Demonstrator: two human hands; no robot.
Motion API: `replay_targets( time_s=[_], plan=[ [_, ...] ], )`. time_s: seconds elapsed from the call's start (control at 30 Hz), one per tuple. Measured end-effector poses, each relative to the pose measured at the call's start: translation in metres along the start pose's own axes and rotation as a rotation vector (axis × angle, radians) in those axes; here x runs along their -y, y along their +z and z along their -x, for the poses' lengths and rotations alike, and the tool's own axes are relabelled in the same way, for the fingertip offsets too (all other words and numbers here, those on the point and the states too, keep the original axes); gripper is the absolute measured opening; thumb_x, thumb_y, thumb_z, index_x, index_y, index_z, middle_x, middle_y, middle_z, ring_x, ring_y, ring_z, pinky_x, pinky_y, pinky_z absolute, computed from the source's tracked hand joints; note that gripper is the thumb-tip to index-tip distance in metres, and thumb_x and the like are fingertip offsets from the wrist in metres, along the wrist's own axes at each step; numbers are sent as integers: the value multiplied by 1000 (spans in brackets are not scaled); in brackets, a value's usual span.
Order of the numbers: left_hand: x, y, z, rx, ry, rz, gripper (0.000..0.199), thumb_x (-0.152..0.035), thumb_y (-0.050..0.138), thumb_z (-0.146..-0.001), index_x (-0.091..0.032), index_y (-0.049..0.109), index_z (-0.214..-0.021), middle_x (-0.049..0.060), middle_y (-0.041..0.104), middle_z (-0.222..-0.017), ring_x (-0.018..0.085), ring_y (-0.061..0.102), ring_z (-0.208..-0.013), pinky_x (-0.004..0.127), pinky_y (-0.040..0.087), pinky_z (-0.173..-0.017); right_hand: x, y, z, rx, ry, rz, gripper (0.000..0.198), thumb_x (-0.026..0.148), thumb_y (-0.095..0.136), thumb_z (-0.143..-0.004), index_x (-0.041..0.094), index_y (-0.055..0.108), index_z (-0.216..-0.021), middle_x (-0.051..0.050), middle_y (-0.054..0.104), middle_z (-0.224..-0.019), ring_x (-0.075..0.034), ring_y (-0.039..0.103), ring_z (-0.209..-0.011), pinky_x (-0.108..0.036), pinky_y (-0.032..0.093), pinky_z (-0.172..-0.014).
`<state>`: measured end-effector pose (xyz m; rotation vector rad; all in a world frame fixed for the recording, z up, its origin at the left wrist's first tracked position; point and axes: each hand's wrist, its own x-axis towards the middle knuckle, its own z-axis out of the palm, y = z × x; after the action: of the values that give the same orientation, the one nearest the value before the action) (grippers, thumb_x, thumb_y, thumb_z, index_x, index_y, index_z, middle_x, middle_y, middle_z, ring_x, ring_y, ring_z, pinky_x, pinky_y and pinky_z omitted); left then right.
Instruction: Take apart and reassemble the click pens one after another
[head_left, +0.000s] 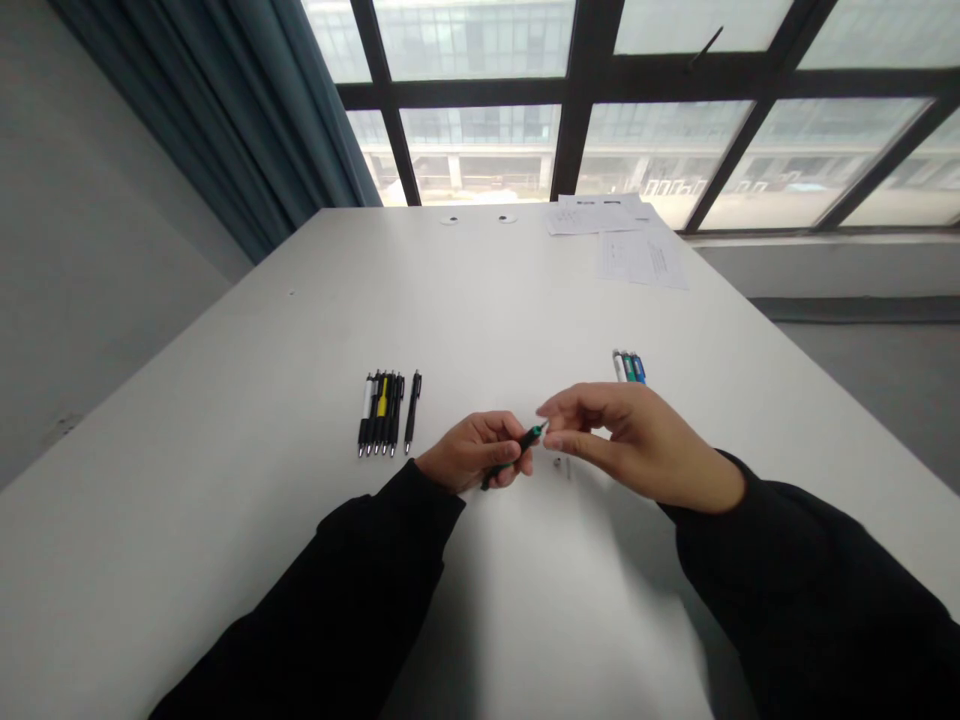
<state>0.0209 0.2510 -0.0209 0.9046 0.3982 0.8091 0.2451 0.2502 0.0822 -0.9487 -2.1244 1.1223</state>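
Observation:
My left hand (484, 450) is closed around a black pen barrel with green on it (531, 437), its bare end tilted up to the right. At that end the thumb and forefinger of my right hand (637, 440) come together around a small pale tip (545, 426). Whether they grip the tip or another tiny part is too small to make out. Just below the fingers, a small metal cone-like piece (557, 462) and a thin spring-like piece (568, 468) lie on the white table (480, 320).
Left of my hands lies a row of several pens (382, 412), black, white and yellow, with one black pen (412, 412) slightly apart. Behind my right hand are white, green and blue pen parts (629, 366), partly hidden. Paper sheets (600, 218) lie at the far edge near the window.

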Motion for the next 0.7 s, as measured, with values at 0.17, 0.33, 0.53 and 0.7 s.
replay_targets(
  time_s=[0.17,0.33,0.53,0.7],
  plan=[
    [-2,3,0,-70,19,25,34,-35,84,-75,-11,64,-89,5,69,-70,7,57,-47,16,41,-43,-10,-8,-1,76,231,331,20,31,74,-82,17,71,-96,-4,72,-80,-16,64,-66,-27,48,-63],
    [-5,8,0,-108,30,50,34,-35,84,-76,-10,67,-89,5,68,-68,7,57,-50,16,42,-48,-21,8,-4,312,438,702,18,36,76,-78,18,74,-75,-8,72,-73,-22,65,-65,-30,41,-57],
    [-4,11,-2,-130,27,40,39,-40,85,-73,-9,69,-90,5,67,-68,7,55,-50,18,41,-50,-30,15,-3,345,444,791,14,29,70,-81,17,75,-76,-11,74,-76,-23,68,-67,-29,40,-56],
    [-4,13,-1,-118,22,53,39,-39,87,-70,-9,70,-89,5,67,-68,7,55,-49,18,40,-49,-31,15,-1,363,428,807,12,20,64,-81,16,75,-80,-12,74,-78,-23,69,-70,-29,40,-58]
  ],
)
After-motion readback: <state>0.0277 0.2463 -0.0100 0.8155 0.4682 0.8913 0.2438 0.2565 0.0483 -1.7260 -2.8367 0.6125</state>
